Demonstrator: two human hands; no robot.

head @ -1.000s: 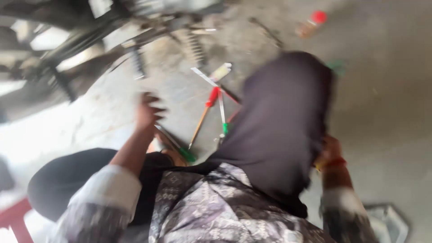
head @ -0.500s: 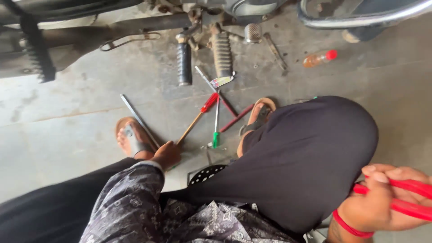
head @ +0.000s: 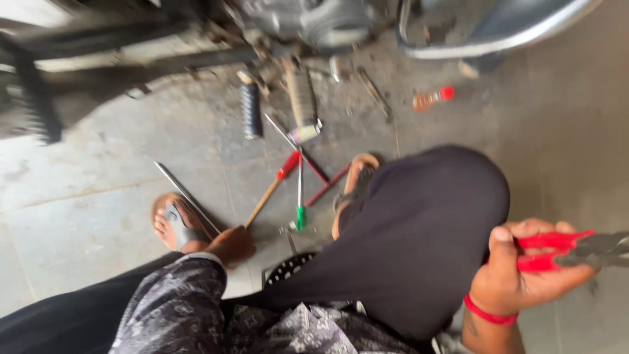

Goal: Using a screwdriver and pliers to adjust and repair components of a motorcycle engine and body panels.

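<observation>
Gripping red-handled pliers point(head: 563, 250), the right hand point(head: 524, 272) is clamped on the handles at the near right, much as half a second ago. Reaching down at the near left, the left hand point(head: 230, 244) now rests on the floor point(head: 85, 196) by the sandal point(head: 175, 223), fingers curled; whether it holds the rod point(head: 187, 196) I cannot tell. Screwdrivers point(head: 298, 190) lie beyond, near the motorcycle point(head: 308, 26).

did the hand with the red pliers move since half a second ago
Yes. The right hand with the red-handled pliers has risen beside the raised knee, from near that knee's base to about halfway up it.
</observation>
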